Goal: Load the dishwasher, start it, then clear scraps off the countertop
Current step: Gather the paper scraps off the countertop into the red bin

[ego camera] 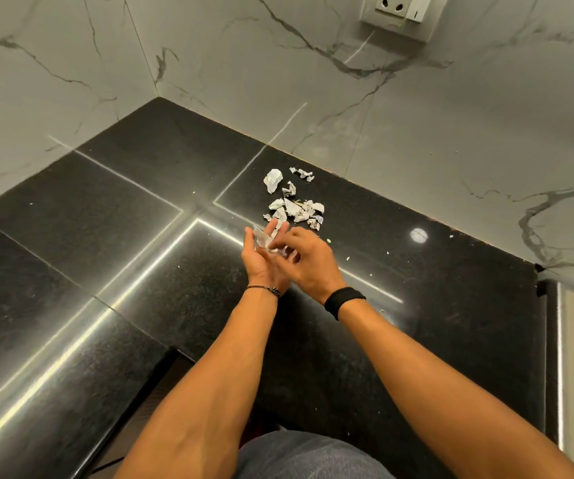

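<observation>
Cradling a few pale paper scraps point(263, 237) on the left grip point(261, 262): palm up, fingers straight, released, nothing clenched. Crossing over it with the right grip point(308, 261), knuckles up, fingers point(287, 252) curled down onto those scraps. Too blurred there to tell whether pinching a piece or merely touching. Wearing a thin beaded bracelet point(265, 289) at the left wrist and a broad black band point(344, 301) at the right.

Hovering with both just above the bench point(105, 236), black, glossy, speckled, streaked with bright reflections. Just past the fingertips, lying on that bench: the main pile point(295, 210) of crumpled white paper, pieces touching each other. Farther back, nearer the wall, 3 looser bits: 1 larger wad point(273, 180), 1 small crumple point(289, 189) just beside it, 1 twisted strip point(302, 173) closest to the wall. Scattered to the right of the grips, tiny pale crumbs point(347, 258), well apart.

Behind everything, grey-veined marble wall point(451, 133) meeting in a corner, with a white socket plate point(399, 15) high up. At the bottom edge, grey fabric point(313, 454) of the wearer's clothing.
</observation>
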Motion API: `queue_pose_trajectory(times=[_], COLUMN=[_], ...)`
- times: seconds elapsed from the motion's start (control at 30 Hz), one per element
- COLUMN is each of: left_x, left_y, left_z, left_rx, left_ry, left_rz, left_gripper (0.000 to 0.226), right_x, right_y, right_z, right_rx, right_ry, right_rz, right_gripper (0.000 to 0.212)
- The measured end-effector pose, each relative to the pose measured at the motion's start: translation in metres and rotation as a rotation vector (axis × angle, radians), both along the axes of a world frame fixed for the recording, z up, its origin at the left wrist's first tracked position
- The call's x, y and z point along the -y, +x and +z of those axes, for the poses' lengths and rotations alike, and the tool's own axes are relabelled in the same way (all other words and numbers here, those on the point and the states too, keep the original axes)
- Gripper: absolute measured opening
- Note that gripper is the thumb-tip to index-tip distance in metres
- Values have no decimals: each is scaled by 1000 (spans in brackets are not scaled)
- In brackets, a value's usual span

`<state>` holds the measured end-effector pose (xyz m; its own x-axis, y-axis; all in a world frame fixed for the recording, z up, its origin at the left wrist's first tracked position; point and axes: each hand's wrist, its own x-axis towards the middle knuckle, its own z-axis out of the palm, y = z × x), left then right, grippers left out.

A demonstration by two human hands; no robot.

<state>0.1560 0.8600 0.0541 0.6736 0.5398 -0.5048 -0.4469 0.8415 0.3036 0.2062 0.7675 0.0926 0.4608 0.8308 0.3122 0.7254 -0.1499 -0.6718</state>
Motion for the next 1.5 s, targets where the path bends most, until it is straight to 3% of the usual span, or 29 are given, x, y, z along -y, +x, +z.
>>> queue_pose_trajectory(times=[0.1,0.2,0.3,0.47,0.63,0.7,0.83,0.9,1.07,1.2,1.4,1.5], left_x=[0,-2,-4,-4,-9,-12,-14,-12,-6,-3,5,8], left_y=[0,-2,-5,-7,-6,-6,-7,-8,-12,-18,-24,-25], left_z=[-2,-4,-3,-2,-6,-6,-9,-10,-9,-9,-11,-11], left_rx=[25,37,22,8,-10,-20,-37,-49,-57,-53,-18,46], left_ry=[-12,-33,-18,-3,9,23,28,32,31,50,25,4], left_rz=[17,47,40,25,18,16,19,13,8,16,-18,-12], left_gripper=[57,57,63,72,76,77,78,78,77,76,67,66], right_x=[3,5,7,10,-1,-2,6,14,31,30,4,-1], right_y=[0,9,30,61,75,71,55,47,36,32,8,-3], right_z=[-4,-3,-6,-19,-40,-48,-52,-52,-47,-29,7,11], right_rx=[-47,-236,-291,-181,57,110,249,270,208,-197,-316,-245], right_ry=[-33,74,22,-266,-619,-667,-583,-531,-510,-260,-25,-40], right_rz=[-3,-171,-293,-280,22,90,131,118,21,-258,-76,-3], right_gripper=[11,9,13,34,83,81,32,19,28,26,27,30])
